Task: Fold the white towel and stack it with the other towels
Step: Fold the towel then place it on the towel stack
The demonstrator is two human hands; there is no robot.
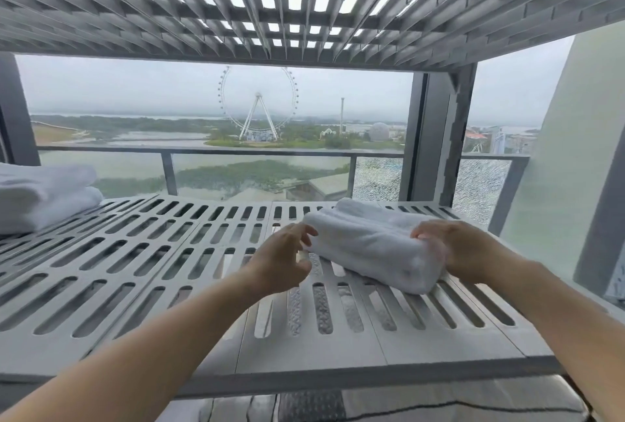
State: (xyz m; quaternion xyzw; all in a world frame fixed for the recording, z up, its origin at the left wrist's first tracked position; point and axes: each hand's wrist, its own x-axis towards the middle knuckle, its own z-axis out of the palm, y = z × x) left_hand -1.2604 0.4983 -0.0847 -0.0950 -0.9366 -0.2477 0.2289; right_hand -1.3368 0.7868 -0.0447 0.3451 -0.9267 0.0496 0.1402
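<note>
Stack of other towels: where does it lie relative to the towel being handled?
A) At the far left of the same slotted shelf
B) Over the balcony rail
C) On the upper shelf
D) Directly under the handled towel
A: the stack of towels sits at the left edge of the slotted shelf, well apart from the folded white towel that the right hand grips on the right side.

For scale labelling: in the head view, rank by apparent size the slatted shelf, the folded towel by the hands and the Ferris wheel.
1. slatted shelf
2. folded towel
3. Ferris wheel, small only through distance
</note>
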